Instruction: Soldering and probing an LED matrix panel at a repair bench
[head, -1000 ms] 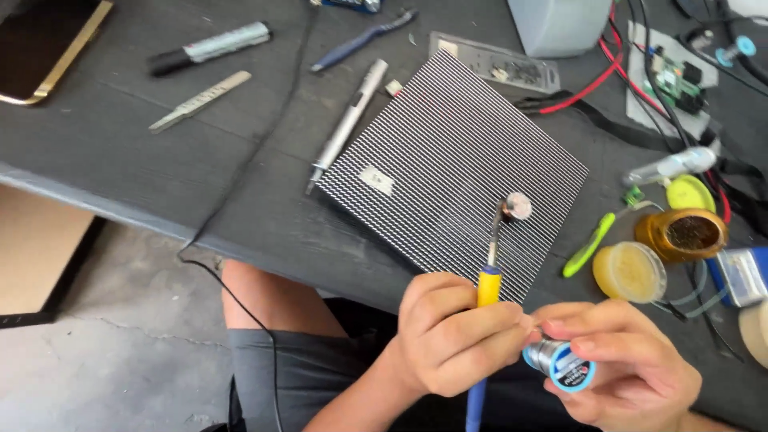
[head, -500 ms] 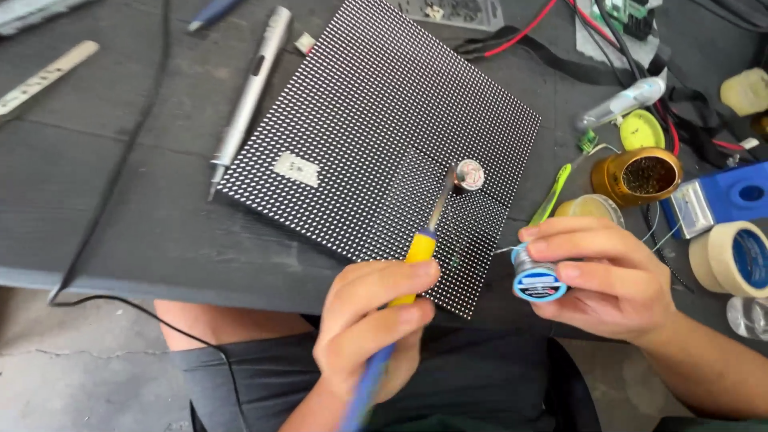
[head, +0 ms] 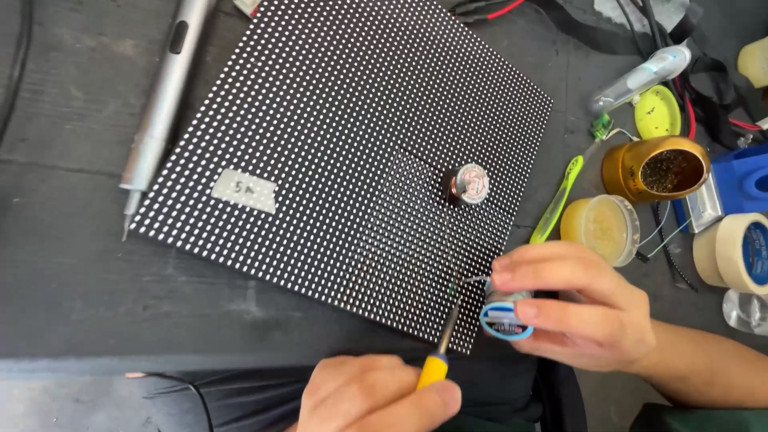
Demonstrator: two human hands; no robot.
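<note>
Since half a second ago the soldering iron point(head: 445, 340) tip has dropped from beside the small round spool point(head: 470, 183) on the black dotted panel point(head: 336, 152) to the panel's near right edge. Left hand point(head: 376, 396) wraps its fingers around the yellow handle at the near edge of the view. Right hand point(head: 576, 308) pinches a blue-rimmed solder reel point(head: 506, 318) and feeds a thin wire point(head: 474, 279) toward the tip; the two seem to meet at the panel, though the contact is too small to be sure. Soldering a spot there looks to be the step in hand; the next move calls for steady feeding and a still tip. Right of it sit a flux jar point(head: 602, 228) and a brass tip cleaner point(head: 656, 168)
</note>
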